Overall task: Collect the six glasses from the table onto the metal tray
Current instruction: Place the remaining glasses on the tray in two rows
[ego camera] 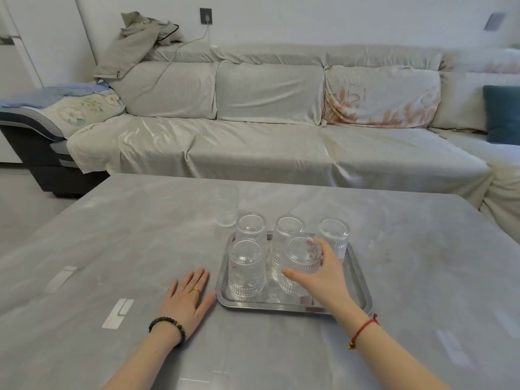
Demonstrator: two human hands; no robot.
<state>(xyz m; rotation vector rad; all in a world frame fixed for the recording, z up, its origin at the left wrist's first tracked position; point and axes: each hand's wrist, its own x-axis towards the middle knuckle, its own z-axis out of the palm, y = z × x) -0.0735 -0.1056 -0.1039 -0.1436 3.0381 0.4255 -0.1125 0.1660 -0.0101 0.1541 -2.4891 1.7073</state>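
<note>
My right hand (323, 274) has its grip wrapped around the front-right glass (301, 266) on the metal tray (361, 288): thumb across the near side, fingers curled over the far side near the upturned base. The glass is ribbed, mouth down, and leans a little toward me; I cannot tell whether its rim is fully down on the tray. A red cord (363, 329) circles that wrist.

My left hand (188, 296) holds nothing. It lies flat and spread on the grey worktop (112, 235), palm down, with the thumb tip just beside the tray's near-left corner. It wears a gold ring (196, 290), and a dark bead bracelet (167, 327) sits on the wrist.

Four other glasses stand inverted on the tray: the front-left glass (247, 270) just left of my grip, and behind it a row of three, the back-left glass (250, 228), the back-middle glass (288, 229) and the back-right glass (334, 235). The back-right one is just beyond my fingertips.

The sixth glass (226, 205) stands off the tray on the worktop, just past its far-left corner, well apart from both hands. Beyond the worktop runs a covered sofa (267, 136).
</note>
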